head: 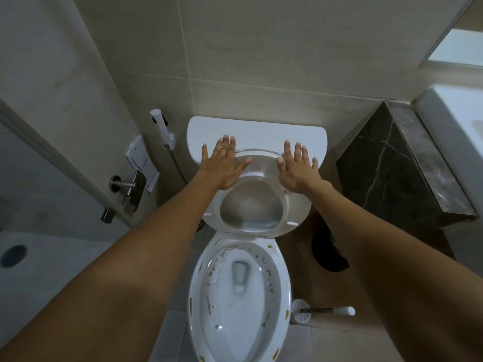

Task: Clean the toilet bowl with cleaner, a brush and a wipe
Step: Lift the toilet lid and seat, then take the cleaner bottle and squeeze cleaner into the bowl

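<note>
Two flat hands hold the raised seat back against the tank.

Both the left hand (222,163) and the right hand (296,167) lie spread on the upturned seat (298,205), fingers straight and gripping nothing, fingertips reaching the tank lid (256,131). The bowl (283,280) sits open below, its rim and inner wall spotted with brown and yellow soil. The brush (326,310) rests in its holder on the floor just right of the bowl; no cleaner or wipe is visible. If the seat is not balanced past upright, it may drop when the hands let go, slamming onto the dirty rim.
</note>
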The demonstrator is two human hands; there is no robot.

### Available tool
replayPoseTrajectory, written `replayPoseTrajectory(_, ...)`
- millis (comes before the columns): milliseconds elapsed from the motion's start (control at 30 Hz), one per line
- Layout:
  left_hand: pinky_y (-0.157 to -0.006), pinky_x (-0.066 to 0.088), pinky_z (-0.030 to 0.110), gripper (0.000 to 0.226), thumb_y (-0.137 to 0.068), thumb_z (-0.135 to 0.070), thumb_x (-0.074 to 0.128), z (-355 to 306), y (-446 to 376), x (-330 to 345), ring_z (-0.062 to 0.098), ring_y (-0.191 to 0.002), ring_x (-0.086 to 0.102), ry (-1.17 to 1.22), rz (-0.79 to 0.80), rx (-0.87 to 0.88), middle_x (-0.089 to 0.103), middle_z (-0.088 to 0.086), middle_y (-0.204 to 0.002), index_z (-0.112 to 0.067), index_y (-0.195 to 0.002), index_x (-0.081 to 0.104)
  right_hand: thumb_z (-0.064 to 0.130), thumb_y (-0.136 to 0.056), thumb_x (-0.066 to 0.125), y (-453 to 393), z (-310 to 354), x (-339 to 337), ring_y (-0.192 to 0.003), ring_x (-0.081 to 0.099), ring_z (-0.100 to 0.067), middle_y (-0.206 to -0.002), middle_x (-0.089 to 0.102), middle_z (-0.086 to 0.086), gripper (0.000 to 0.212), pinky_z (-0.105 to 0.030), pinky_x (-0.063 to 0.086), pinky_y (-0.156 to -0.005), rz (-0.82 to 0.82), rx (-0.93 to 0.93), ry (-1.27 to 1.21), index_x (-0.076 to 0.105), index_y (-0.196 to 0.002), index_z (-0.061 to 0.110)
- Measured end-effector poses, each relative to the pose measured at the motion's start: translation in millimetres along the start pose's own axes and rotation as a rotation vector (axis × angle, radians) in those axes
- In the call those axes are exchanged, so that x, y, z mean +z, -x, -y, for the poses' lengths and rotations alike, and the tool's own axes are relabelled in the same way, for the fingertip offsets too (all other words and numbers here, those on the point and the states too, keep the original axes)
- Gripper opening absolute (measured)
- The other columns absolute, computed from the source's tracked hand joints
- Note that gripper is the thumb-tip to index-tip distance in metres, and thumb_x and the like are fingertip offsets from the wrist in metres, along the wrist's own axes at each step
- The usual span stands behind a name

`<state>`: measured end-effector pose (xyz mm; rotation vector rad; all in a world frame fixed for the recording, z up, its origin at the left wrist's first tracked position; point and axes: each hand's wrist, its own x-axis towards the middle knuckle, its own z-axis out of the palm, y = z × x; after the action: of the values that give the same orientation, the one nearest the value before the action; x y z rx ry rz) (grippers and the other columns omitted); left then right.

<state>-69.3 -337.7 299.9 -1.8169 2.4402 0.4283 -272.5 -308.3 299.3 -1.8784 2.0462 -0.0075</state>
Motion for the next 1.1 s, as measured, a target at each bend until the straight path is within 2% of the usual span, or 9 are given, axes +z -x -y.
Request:
replayPoseTrajectory(200,-0.116,-0.005,0.046,0.072,-0.098,-0.055,0.011,9,40,-14,0.023,-0.146,-0.011,-0.035,-0.029,-0.029,-0.013,0.01,-0.158,-0.012,-0.152,-0.007,0.042,-0.103,0.023,48,3,-12,-0.149,-0.002,-0.028,-0.161,0.001,-0.012,0.061,-0.047,0.005,-0.118,-0.101,0.03,0.015,0.0,-0.155,0.017)
replayPoseTrajectory(367,-0.116,-0.002,0.049,0.068,-0.1,-0.051,0.014,19,100,-27,0.024,-0.147,-0.006,-0.093,-0.074,-0.06,-0.008,0.011,-0.159,-0.01,-0.152,-0.003,0.046,-0.102,0.026,94,30,-13,-0.148,0.002,-0.03,-0.161,0.006,-0.013,0.062,-0.049,0.008,-0.118,-0.051,0.004,0.065,0.009,-0.154,0.016)
replayPoseTrajectory(567,-0.116,-0.001,0.049,0.066,-0.101,-0.05,0.015,36,209,-37,0.024,-0.147,-0.004,0.023,-0.079,-0.141,-0.007,0.011,-0.159,-0.011,-0.152,0.0,0.044,-0.103,0.025,167,96,-11,-0.148,0.003,-0.028,-0.161,0.007,-0.012,0.062,-0.05,0.007,-0.117,-0.031,-0.104,0.069,0.009,-0.154,0.015)
replayPoseTrajectory(800,-0.115,-0.001,0.05,0.066,-0.101,-0.049,0.017,92,331,-18,0.025,-0.147,-0.002,0.059,-0.066,-0.377,-0.005,0.011,-0.16,-0.011,-0.153,0.001,0.043,-0.103,0.025,232,174,6,-0.149,0.001,-0.028,-0.161,0.005,-0.013,0.062,-0.049,0.007,-0.118,0.039,-0.264,0.083,0.006,-0.154,0.015)
replayPoseTrajectory(1100,-0.116,0.0,0.049,0.064,-0.102,-0.046,0.014,138,448,16,0.023,-0.147,-0.005,0.168,-0.024,-0.701,-0.01,0.01,-0.159,-0.01,-0.152,-0.005,0.043,-0.103,0.024,259,265,43,-0.148,0.002,-0.028,-0.161,0.005,-0.013,0.061,-0.049,0.009,-0.118,0.161,-0.486,0.177,0.01,-0.154,0.015)
